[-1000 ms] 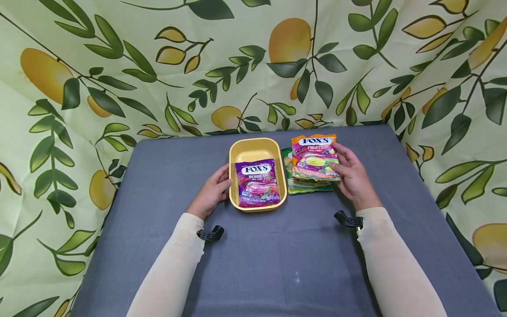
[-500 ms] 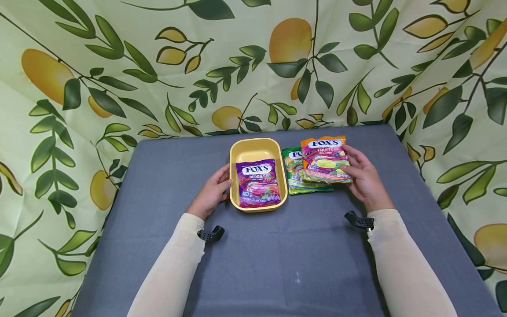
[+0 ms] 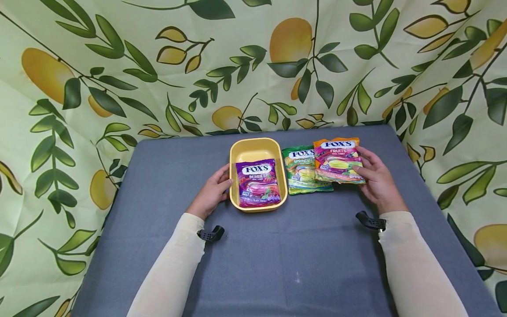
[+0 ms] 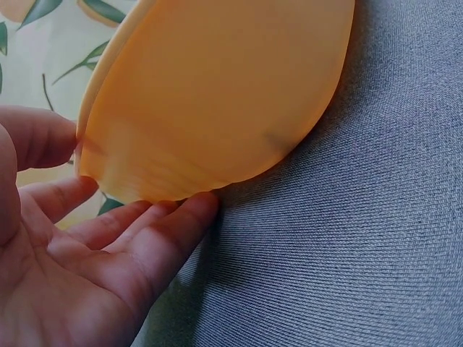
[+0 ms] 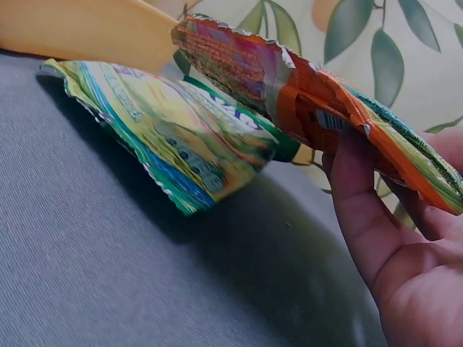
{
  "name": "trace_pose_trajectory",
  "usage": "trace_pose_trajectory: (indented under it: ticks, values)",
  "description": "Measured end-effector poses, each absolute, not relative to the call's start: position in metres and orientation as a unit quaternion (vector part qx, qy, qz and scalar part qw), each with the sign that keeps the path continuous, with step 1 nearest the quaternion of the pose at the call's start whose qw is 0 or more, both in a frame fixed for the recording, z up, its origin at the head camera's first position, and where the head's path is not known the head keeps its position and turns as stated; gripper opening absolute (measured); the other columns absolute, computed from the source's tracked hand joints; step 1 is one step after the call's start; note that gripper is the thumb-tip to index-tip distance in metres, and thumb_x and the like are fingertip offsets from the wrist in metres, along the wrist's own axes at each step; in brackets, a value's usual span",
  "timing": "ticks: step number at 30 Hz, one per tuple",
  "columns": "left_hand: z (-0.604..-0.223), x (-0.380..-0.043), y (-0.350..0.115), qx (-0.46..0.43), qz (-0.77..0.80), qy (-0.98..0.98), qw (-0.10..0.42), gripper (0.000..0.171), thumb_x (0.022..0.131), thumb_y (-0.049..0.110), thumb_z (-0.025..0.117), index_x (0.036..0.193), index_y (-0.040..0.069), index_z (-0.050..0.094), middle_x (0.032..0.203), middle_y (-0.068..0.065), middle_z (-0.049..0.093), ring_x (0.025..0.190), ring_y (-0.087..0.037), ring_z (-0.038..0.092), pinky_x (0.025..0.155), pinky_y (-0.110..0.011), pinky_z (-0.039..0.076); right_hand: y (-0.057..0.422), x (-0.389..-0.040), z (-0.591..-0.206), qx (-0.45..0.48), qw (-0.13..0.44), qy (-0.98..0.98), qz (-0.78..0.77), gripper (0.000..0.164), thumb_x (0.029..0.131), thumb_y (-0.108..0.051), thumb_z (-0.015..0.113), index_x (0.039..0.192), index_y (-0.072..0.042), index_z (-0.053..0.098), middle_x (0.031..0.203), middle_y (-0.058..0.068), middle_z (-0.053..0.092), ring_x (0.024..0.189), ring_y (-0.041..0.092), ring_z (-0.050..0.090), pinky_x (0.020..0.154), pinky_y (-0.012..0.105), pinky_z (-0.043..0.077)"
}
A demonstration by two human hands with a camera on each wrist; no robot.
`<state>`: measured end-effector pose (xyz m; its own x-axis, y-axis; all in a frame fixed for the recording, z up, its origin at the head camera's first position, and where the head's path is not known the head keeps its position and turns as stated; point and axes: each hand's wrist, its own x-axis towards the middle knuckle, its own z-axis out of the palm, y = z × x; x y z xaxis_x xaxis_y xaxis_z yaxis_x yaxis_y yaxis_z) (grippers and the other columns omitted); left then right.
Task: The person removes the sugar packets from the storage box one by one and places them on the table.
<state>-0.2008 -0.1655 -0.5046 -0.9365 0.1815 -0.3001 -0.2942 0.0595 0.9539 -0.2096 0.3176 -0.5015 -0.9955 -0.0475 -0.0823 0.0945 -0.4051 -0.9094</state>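
Note:
My left hand [image 3: 211, 191] holds the left side of a yellow plastic tray [image 3: 282, 176]; in the left wrist view, its thumb is at the rim and its fingertips [image 4: 206, 202] touch the outer wall. A purple packet of berry candy [image 3: 257, 182] lies face up in the tray. My right hand [image 3: 378, 180] pinches the right edge of an orange packet of fruit candy [image 3: 338, 160], raised and tilted in the right wrist view. Under its left part lies a green packet of candy [image 3: 300, 169], face up on the table and partly hidden.
The table [image 3: 253, 268] wears a grey-blue cloth. A leaf-and-fruit patterned curtain [image 3: 237, 66] hangs along its back and sides. Each wrist carries a black strap mount [image 3: 370, 220].
My right hand has moved right with the orange candy packet, uncovering more of the green packet. The left hand, the tray and the purple packet have stayed put.

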Motion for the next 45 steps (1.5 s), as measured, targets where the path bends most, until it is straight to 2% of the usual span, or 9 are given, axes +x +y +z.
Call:
trace_pose_trajectory:
  ticks: [4,11,19,26,33,41,45]
  values:
    - [-0.504,-0.201,-0.165,-0.041,0.682,0.709,0.174,0.063,0.115,0.016,0.054,0.174,0.021,0.032,0.164,-0.014,0.047,0.135,-0.034,0.06,0.097,-0.049,0.059,0.323,-0.208,-0.502,0.014,0.047,0.53,-0.847,0.068,0.109,0.006,0.058,0.17,-0.015,0.037,0.171,0.016,0.027,0.12,0.016,0.07,0.09,0.033,0.06]
    - [-0.503,-0.2,-0.165,-0.043,0.68,0.712,0.172,0.063,0.115,0.016,0.055,0.173,0.021,0.033,0.163,-0.015,0.047,0.133,-0.035,0.061,0.097,-0.049,0.059,0.332,-0.208,-0.505,0.004,0.044,0.529,-0.847,0.065,0.11,0.008,0.056,0.169,-0.012,0.039,0.164,0.012,0.039,0.119,0.017,0.071,0.089,0.033,0.061]
    - [-0.501,-0.2,-0.164,-0.047,0.671,0.719,0.174,0.063,0.115,0.018,0.055,0.173,0.023,0.033,0.164,-0.013,0.047,0.133,-0.033,0.061,0.1,-0.05,0.057,0.345,-0.209,-0.51,0.015,0.049,0.549,-0.834,0.063,0.11,0.007,0.055,0.168,-0.015,0.042,0.162,0.007,0.043,0.119,0.016,0.07,0.089,0.033,0.061]
    - [-0.501,-0.2,-0.164,-0.047,0.669,0.72,0.177,0.063,0.115,0.019,0.055,0.173,0.024,0.033,0.164,-0.012,0.047,0.134,-0.032,0.06,0.101,-0.051,0.057,0.36,-0.21,-0.507,0.007,0.07,0.56,-0.826,0.062,0.111,0.006,0.055,0.167,-0.017,0.045,0.162,0.005,0.044,0.117,0.015,0.071,0.087,0.032,0.062]
    - [-0.501,-0.199,-0.164,-0.056,0.667,0.721,0.178,0.063,0.115,0.02,0.056,0.173,0.025,0.034,0.165,-0.01,0.047,0.134,-0.031,0.06,0.101,-0.05,0.057,0.374,-0.219,-0.506,-0.002,0.102,0.587,-0.804,0.06,0.111,0.007,0.054,0.165,-0.018,0.049,0.151,-0.002,0.054,0.116,0.014,0.07,0.087,0.032,0.062]
    - [-0.503,-0.2,-0.164,-0.057,0.67,0.719,0.175,0.063,0.115,0.02,0.055,0.173,0.026,0.033,0.166,-0.01,0.046,0.136,-0.032,0.059,0.102,-0.051,0.056,0.381,-0.227,-0.507,-0.007,0.151,0.659,-0.737,0.06,0.113,-0.002,0.057,0.168,-0.018,0.04,0.164,0.008,0.033,0.12,0.005,0.061,0.089,0.025,0.059]
    - [-0.503,-0.2,-0.164,-0.057,0.672,0.717,0.175,0.063,0.115,0.019,0.056,0.173,0.025,0.034,0.167,-0.011,0.045,0.137,-0.032,0.059,0.103,-0.053,0.056,0.379,-0.228,-0.508,-0.005,0.146,0.686,-0.712,0.061,0.112,-0.001,0.058,0.168,-0.018,0.041,0.165,0.012,0.03,0.12,0.006,0.057,0.089,0.022,0.057]
